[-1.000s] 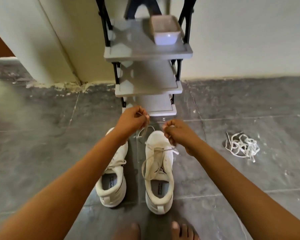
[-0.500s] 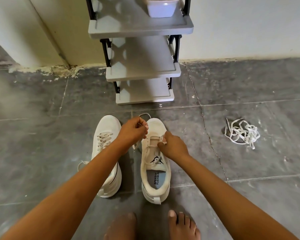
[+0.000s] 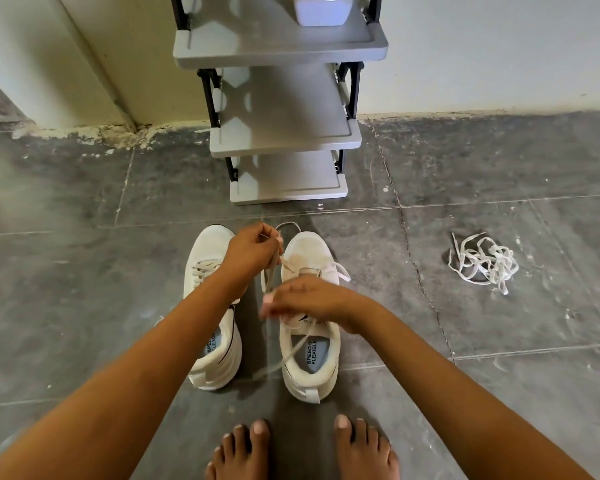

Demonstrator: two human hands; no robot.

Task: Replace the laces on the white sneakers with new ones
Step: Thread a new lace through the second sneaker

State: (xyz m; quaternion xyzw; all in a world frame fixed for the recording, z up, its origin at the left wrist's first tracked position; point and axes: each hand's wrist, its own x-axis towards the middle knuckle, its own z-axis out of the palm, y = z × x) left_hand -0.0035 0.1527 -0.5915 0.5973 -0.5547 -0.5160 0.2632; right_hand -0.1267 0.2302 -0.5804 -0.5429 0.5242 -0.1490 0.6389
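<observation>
You are working over two white mesh sneakers with thick white soles, which are standing side by side on the dark grey tiled floor (image 3: pixel 84 306), toes pointing towards the wall. The left sneaker (image 3: pixel 210 358) is carrying its off-white lacing across the tongue. The right sneaker (image 3: pixel 309 375) is showing a yellowish stain on the toe and a loosened off-white flat lace (image 3: pixel 272 271), which is rising from the front eyelets while another stretch is trailing back over the heel opening. Both insoles are showing the printed words "SPEED" and "FLEXIBLE".

Your hands are apart, each busy with that lace. Your left hand (image 3: pixel 250 251) is hovering over the gap between the two toes, pinching the lace between thumb and fingertips. Your right hand (image 3: pixel 305 299) is hanging above the tongue of the right sneaker with its fingers curling round the lace, though blur is smearing the fingertips.

One tangle of white flat laces (image 3: pixel 482 261) is lying on the floor well apart to the right. One grey plastic shelf rack with black posts (image 3: pixel 284 140) is standing against the wall, showing three shelves, with one white tub (image 3: pixel 321 10) sitting on the top one. Your two bare feet (image 3: pixel 361 448) are standing just behind the sneakers.
</observation>
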